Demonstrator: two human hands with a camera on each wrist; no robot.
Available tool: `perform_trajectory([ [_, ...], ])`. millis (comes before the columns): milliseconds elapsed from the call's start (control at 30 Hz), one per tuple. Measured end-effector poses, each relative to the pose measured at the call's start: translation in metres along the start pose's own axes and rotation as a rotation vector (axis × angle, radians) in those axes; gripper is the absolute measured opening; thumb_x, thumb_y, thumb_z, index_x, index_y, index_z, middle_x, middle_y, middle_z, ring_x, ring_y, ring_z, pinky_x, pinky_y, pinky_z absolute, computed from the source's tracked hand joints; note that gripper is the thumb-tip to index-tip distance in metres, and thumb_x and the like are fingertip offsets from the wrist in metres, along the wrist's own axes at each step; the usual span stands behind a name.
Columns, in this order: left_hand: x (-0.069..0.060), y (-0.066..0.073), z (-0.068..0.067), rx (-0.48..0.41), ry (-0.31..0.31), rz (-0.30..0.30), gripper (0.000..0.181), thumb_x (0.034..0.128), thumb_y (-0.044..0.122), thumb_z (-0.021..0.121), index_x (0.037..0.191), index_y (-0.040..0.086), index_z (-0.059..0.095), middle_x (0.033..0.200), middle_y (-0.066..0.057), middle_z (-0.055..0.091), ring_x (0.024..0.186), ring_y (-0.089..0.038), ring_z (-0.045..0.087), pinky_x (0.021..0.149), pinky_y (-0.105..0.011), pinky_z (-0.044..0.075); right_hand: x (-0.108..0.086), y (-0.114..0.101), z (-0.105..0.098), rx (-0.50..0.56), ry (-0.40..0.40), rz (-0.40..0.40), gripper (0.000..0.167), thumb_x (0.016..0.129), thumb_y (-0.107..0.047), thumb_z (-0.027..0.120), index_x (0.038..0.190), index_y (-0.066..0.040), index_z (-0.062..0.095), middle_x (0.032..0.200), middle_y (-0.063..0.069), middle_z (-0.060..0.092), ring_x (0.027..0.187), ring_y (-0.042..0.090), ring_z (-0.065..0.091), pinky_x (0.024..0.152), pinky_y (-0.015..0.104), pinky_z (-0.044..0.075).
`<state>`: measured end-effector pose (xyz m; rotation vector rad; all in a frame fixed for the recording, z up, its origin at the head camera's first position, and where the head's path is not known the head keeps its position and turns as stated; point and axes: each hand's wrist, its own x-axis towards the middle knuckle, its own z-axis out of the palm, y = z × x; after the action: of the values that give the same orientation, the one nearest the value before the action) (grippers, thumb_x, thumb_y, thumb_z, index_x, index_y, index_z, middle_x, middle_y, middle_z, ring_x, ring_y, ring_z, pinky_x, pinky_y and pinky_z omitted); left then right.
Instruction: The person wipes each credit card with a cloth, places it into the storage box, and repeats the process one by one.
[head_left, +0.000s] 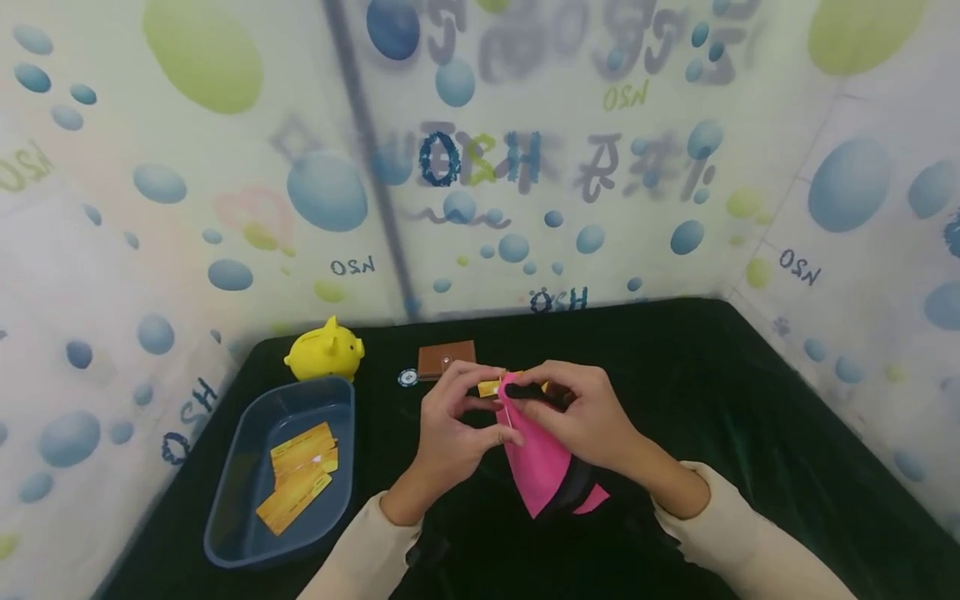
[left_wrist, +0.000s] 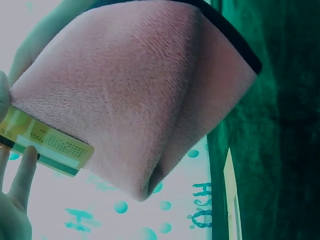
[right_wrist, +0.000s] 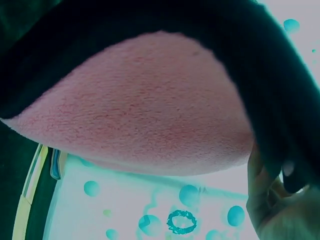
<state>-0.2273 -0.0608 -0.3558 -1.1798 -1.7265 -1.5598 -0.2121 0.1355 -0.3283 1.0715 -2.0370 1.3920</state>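
My left hand [head_left: 455,421] pinches a gold card [left_wrist: 47,140] by its edges. In the left wrist view its printed side and dark stripe show; in the head view it is almost edge-on. A fuzzy pink cloth [head_left: 534,458] with a black band lies against the card and hangs below both hands. My right hand [head_left: 592,417] grips the upper part of this cloth at the card, fingers curled. In the right wrist view the cloth [right_wrist: 150,110] and its dark band hide most of that hand. Another gold card [head_left: 489,388] lies on the table behind the hands, partly covered.
A blue-grey tray [head_left: 217,533] at the left contains several gold cards [head_left: 296,492]. Behind it stands a yellow piggy bank [head_left: 324,354]. A brown wallet [head_left: 442,358] and a round poker chip [head_left: 407,377] lie beyond my left hand on the dark tablecloth [head_left: 750,433].
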Motion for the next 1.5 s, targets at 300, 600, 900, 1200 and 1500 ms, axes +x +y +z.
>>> perform_trajectory([
  [300,0.000,0.005,0.008,0.030,0.038,0.131,0.063,0.0739,0.035,0.081,0.116,-0.008,0.062,0.108,-0.021,0.060,0.100,-0.027,0.065,0.077,-0.038,0.059,-0.004,-0.006,0.002,0.006,0.077,-0.020,0.029,0.080,0.011,0.075,0.105,-0.003,0.072,0.094,0.011,0.073,0.059,0.009,0.061,0.053,0.024,0.055],
  [600,0.004,0.006,0.009,0.064,0.036,0.223,0.062,0.0750,0.035,0.082,0.113,-0.009,0.063,0.105,-0.022,0.061,0.095,-0.028,0.067,0.072,-0.037,0.060,-0.005,-0.010,0.000,-0.038,0.112,-0.014,0.028,0.079,0.010,0.076,0.103,-0.004,0.073,0.094,0.009,0.073,0.061,0.008,0.062,0.054,0.022,0.055],
  [900,0.010,0.003,0.009,0.108,0.052,0.366,0.061,0.0771,0.037,0.081,0.109,-0.011,0.064,0.102,-0.023,0.061,0.089,-0.030,0.069,0.071,-0.034,0.060,-0.005,-0.011,-0.003,-0.085,0.116,-0.030,0.027,0.079,0.008,0.076,0.104,-0.003,0.072,0.093,0.009,0.073,0.064,0.010,0.064,0.057,0.023,0.056],
  [1200,0.013,0.000,0.008,0.135,0.035,0.419,0.059,0.0781,0.037,0.081,0.106,-0.012,0.063,0.100,-0.022,0.061,0.086,-0.030,0.069,0.069,-0.035,0.061,-0.003,-0.003,-0.005,-0.097,0.132,-0.088,0.031,0.076,0.011,0.077,0.104,-0.002,0.072,0.092,0.011,0.073,0.064,0.014,0.064,0.058,0.023,0.056],
  [1500,0.016,-0.004,0.012,0.146,0.046,0.457,0.058,0.0780,0.037,0.081,0.103,-0.012,0.063,0.099,-0.022,0.061,0.084,-0.031,0.070,0.068,-0.033,0.061,-0.002,0.008,-0.010,-0.140,0.151,-0.085,0.029,0.077,0.011,0.077,0.102,-0.002,0.072,0.091,0.010,0.073,0.061,0.013,0.062,0.055,0.022,0.055],
])
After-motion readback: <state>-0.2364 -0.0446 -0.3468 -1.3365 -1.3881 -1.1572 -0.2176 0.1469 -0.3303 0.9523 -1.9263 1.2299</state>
